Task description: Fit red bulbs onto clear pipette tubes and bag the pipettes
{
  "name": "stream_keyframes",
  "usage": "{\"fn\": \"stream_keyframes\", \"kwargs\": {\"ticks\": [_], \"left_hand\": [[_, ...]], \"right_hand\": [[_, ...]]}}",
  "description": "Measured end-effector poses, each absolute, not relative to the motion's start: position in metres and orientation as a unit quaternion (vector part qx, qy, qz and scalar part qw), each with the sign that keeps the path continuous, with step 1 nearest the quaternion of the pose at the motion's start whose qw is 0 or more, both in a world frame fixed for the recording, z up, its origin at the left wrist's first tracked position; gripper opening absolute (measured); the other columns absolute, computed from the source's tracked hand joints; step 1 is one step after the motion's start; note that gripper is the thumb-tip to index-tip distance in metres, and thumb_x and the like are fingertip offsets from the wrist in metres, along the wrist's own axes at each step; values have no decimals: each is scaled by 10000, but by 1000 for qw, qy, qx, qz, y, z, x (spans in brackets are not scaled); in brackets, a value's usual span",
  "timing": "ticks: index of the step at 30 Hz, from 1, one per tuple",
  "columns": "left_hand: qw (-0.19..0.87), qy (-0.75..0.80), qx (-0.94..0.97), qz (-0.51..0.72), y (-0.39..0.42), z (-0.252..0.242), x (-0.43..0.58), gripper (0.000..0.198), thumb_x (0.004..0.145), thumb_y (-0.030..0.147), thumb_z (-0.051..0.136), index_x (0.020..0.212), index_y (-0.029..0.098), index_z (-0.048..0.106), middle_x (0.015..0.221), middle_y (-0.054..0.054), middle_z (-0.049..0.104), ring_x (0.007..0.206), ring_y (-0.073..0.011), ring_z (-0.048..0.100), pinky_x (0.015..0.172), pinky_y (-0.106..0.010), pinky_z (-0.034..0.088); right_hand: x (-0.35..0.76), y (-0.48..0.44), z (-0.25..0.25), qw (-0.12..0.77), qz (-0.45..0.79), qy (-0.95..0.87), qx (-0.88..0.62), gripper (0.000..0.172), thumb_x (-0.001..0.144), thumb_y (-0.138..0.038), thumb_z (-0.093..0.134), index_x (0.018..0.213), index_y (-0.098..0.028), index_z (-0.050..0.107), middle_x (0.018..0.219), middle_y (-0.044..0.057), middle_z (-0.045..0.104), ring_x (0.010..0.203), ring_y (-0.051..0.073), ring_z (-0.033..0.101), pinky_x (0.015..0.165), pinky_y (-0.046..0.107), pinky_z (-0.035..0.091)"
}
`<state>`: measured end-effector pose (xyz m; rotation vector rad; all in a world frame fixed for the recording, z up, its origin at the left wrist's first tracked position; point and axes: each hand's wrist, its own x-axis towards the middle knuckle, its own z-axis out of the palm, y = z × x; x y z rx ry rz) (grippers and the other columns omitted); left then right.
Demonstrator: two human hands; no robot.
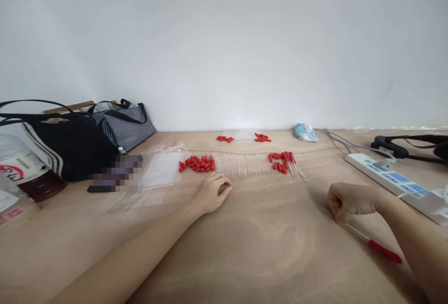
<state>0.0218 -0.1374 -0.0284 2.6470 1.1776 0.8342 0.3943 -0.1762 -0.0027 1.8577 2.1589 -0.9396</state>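
My left hand [212, 193] rests on the wooden table just in front of a row of thin clear tubes [241, 166]. Its fingers curve loosely, the thumb stands apart, and nothing is in them. A pile of red rubber-like caps [199, 164] lies beyond that hand, left of the tubes. On the right, my right hand [346, 203] is bent down with its fingers closed. From under it sticks a thin pale rod with a long red end [385, 251]; its gripped part is hidden. Between the hands, farther back, lie more red caps [280, 167] and several tubes with red ends [293, 166].
Clear plastic bags [161, 171] and a blurred dark object [115, 173] lie at left, by bottles [24, 166] and bags [124, 124]. Farther back are small red pieces [262, 137] and a blue-white packet [305, 132]. A power strip [395, 180] and black headgear [392, 147] are at right.
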Motion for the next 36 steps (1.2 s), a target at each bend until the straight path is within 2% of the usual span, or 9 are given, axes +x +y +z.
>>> {"fn": "stream_keyframes", "kwargs": {"ticks": [3, 5, 10, 13, 15, 21, 24, 28, 36], "left_hand": [[65, 392, 876, 274, -138, -29, 22, 70, 786, 195, 504, 800, 171, 569, 850, -35, 607, 830, -179, 525, 782, -327, 411], [67, 394, 876, 270, -138, -29, 22, 73, 788, 200, 503, 800, 171, 569, 849, -35, 607, 834, -180, 522, 786, -327, 408], [72, 399, 874, 267, -138, -28, 21, 79, 791, 206, 498, 798, 175, 570, 854, -35, 607, 835, -182, 520, 783, -329, 407], [73, 400, 874, 265, -138, -28, 21, 77, 790, 205, 501, 806, 177, 570, 863, -35, 606, 832, -181, 518, 782, -328, 407], [73, 399, 875, 266, -139, -28, 21, 76, 790, 206, 502, 810, 177, 570, 862, -33, 604, 834, -180, 516, 781, -324, 407], [74, 395, 877, 264, -140, -27, 21, 75, 789, 197, 503, 806, 172, 572, 862, -37, 604, 835, -177, 514, 790, -325, 405], [76, 392, 878, 263, -139, -27, 21, 75, 788, 193, 503, 809, 172, 572, 862, -38, 605, 838, -177, 516, 790, -324, 405], [76, 394, 877, 264, -138, -27, 21, 78, 789, 199, 501, 808, 174, 572, 860, -37, 604, 837, -177, 515, 782, -322, 407], [56, 405, 874, 263, -140, -28, 22, 82, 785, 213, 504, 797, 183, 579, 854, -25, 605, 829, -173, 511, 775, -313, 393]], "right_hand": [[378, -169, -1, 57, -296, 730, 613, 70, 503, -124, 563, 527, -166, 615, 496, -12, 544, 471, 115, 477, 401, 206, 263], [370, -161, 2, 8, -300, 748, 592, 106, 528, -136, 550, 609, -155, 615, 524, -9, 550, 491, 115, 486, 421, 207, 301], [355, -126, 9, -245, -307, 768, 507, 313, 728, -325, 502, 983, -156, 565, 669, 12, 580, 564, 115, 510, 533, 240, 414], [350, -103, -2, -423, -177, 734, 500, 320, 794, -397, 435, 962, -158, 565, 777, 61, 604, 660, 145, 552, 608, 280, 453], [348, -93, -16, -460, -76, 737, 489, 283, 814, -378, 418, 904, -167, 584, 837, 84, 609, 747, 173, 571, 676, 312, 463], [353, -94, -52, -363, 55, 818, 443, 291, 849, -319, 376, 936, -177, 615, 960, 108, 595, 887, 197, 563, 796, 338, 445], [354, -100, -54, -301, 77, 836, 453, 294, 820, -377, 439, 955, -189, 620, 932, 93, 610, 875, 206, 557, 775, 342, 433], [345, -102, -48, -271, 123, 807, 510, 295, 794, -425, 462, 910, -221, 640, 887, 76, 612, 843, 214, 542, 745, 353, 388], [320, -93, -44, -192, 157, 813, 526, 215, 794, -315, 461, 892, -274, 648, 924, 52, 599, 877, 217, 487, 703, 336, 310]]}}
